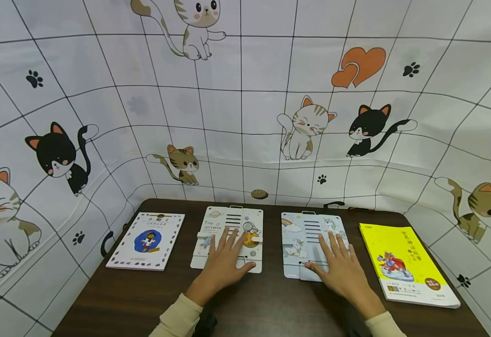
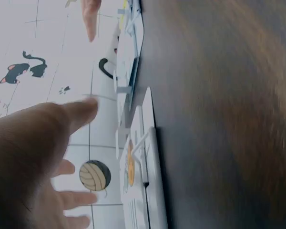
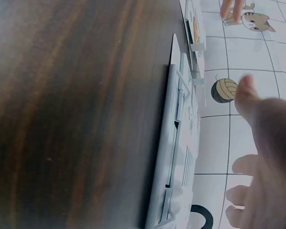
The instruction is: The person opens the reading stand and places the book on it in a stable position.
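Two flat, folded book stands lie side by side on the table. My left hand [image 1: 223, 264] is spread over the left one, a white book stand [image 1: 209, 225] printed with planets and "Tiny universe". Over the pale blue book stand [image 1: 292, 234] with a rainbow and unicorns, my right hand [image 1: 341, 269] spreads its fingers. Both wrist views show a gap between hand and stand: the left thumb [image 2: 81, 112] and the right thumb [image 3: 247, 95] are apart from the panels. Neither hand holds anything. Wire clips [image 3: 183, 83] show at the stands' near edges.
A white book [image 1: 144, 241] with a blue round picture lies at the left of the dark wooden table [image 1: 270, 309]. At the right lies a thicker yellow book [image 1: 397, 252]. A cat-print cloth [image 1: 245, 112] hangs behind the table and along its sides.
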Demonstrator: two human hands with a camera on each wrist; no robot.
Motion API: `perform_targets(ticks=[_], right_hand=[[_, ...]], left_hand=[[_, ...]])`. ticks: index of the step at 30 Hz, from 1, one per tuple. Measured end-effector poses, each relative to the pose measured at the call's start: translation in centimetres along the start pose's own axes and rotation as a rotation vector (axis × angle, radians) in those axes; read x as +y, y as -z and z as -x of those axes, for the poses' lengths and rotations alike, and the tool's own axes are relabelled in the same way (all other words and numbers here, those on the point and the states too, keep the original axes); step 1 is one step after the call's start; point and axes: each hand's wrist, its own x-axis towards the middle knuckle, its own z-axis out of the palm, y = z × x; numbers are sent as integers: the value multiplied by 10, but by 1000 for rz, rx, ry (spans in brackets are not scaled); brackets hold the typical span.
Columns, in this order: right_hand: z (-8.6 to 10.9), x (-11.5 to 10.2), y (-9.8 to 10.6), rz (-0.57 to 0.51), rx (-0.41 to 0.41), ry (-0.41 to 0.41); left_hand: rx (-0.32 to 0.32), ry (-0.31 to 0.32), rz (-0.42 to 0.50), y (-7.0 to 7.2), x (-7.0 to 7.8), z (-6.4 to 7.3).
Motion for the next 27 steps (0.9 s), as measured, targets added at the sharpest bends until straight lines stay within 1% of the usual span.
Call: perform_targets(ticks=[4, 5, 7, 10, 13, 17, 20, 24, 27], right_hand=[[0, 1, 4, -43, 53, -45], [0, 1, 5, -64, 66, -64], [0, 2, 8, -101, 77, -97], [0, 6, 13, -149, 68, -125], [1, 11, 17, -179, 51, -142], [3, 18, 21, -227, 41, -157], [5, 26, 19, -252, 34, -156], [6, 38, 13, -256, 17, -154], [6, 45, 10, -259, 0, -155]], left_hand=[[116, -73, 20, 0, 12, -2], [137, -84, 31, 0, 16, -2], [157, -96, 56, -1, 23, -3], [161, -103, 110, -4, 36, -5], [178, -124, 130, -9, 46, -9], [201, -169, 144, -17, 60, -16], [210, -209, 147, -23, 70, -20], [203, -244, 162, -34, 83, -25], [156, -240, 197, -41, 92, -29]])
